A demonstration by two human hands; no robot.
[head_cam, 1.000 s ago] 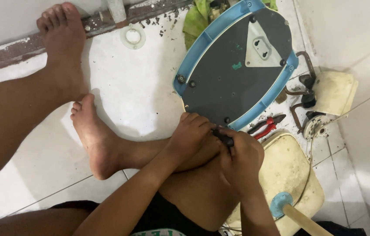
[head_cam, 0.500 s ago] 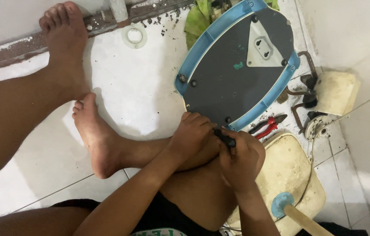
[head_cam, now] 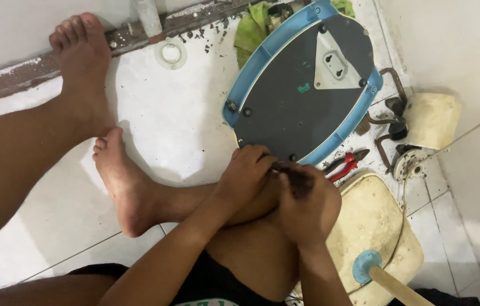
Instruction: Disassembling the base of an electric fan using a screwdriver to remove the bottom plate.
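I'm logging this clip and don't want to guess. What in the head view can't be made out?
- The small dark object between the left hand and right hand: fingers cover most of it, so its kind is unclear.
- The red-handled pliers: tips hidden behind the blue-rimmed oval panel.
- The wooden handle: cut off by the bottom edge.

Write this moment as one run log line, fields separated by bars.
left hand: on dark small tool | right hand: grips tool | nearby: blue-rimmed oval panel, red pliers
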